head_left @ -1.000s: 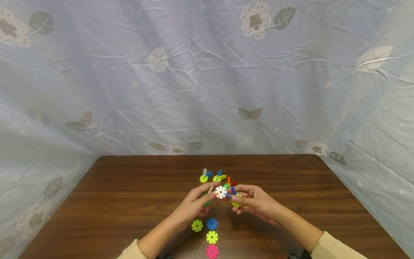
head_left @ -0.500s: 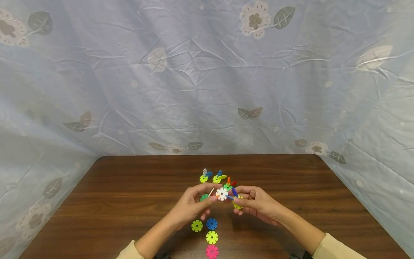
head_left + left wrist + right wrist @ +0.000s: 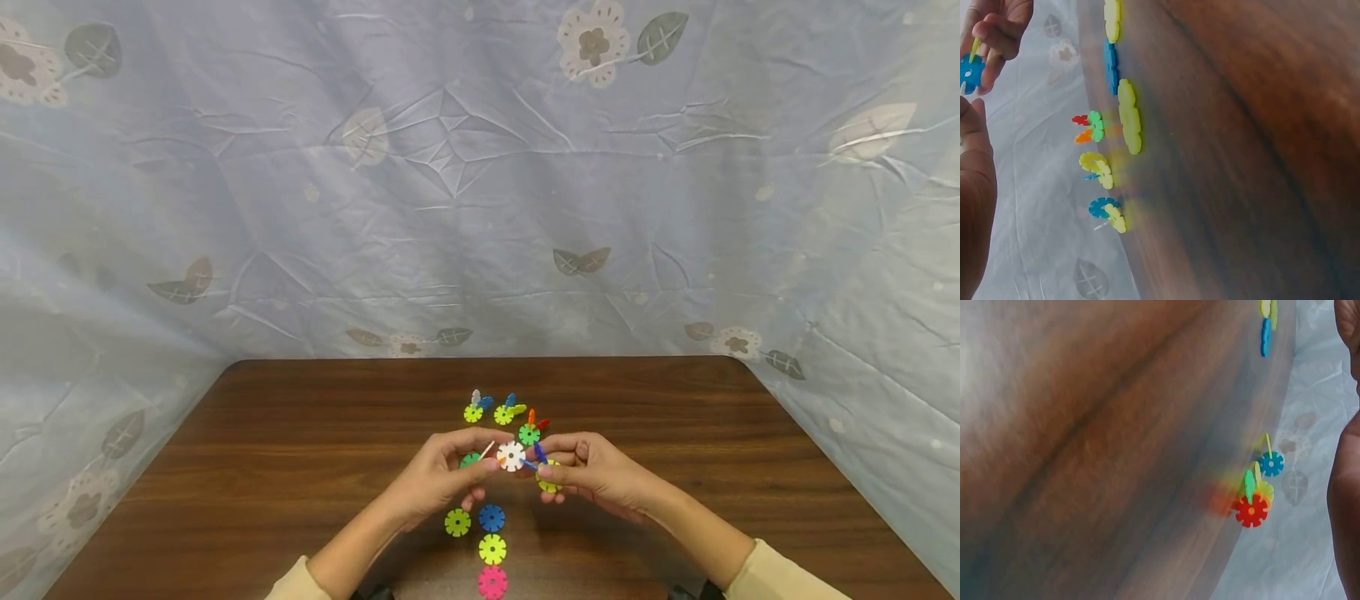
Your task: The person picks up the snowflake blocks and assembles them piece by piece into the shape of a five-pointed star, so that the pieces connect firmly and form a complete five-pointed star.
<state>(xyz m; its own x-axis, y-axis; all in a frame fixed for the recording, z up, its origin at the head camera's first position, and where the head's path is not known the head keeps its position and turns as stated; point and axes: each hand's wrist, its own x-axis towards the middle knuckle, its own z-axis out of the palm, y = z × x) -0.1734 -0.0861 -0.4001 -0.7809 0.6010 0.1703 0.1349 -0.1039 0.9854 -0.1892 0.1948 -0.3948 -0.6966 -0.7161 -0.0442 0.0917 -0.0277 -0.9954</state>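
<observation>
Between both hands is a cluster of notched interlocking discs, held above the table. A white disc (image 3: pixel 512 456) faces up at its middle. My left hand (image 3: pixel 438 475) pinches the left side with thumb and fingers, near a green disc (image 3: pixel 470 460) and a thin white disc (image 3: pixel 487 450) seen edge-on. On the other side, my right hand (image 3: pixel 600 473) pinches the part with a yellow disc (image 3: pixel 551 483) and a dark blue disc (image 3: pixel 540 452). In the left wrist view a blue disc (image 3: pixel 969 74) of the cluster shows between the hands. Fingers hide some of the joints.
Behind the hands stand three small joined sets: yellow-white-blue (image 3: pixel 472 413), yellow-blue (image 3: pixel 503 414) and green-orange-red (image 3: pixel 528 434). Nearer lie loose flat discs: lime (image 3: pixel 457 522), blue (image 3: pixel 492 517), yellow (image 3: pixel 492 549) and pink (image 3: pixel 492 582). A patterned cloth (image 3: pixel 480 250) surrounds the wooden table (image 3: pixel 337 417).
The held cluster has tilted and come slightly nearer, the white disc sinking a little in the head view. The green disc has shifted left. Both hands keep their grip; the table's discs stay put.
</observation>
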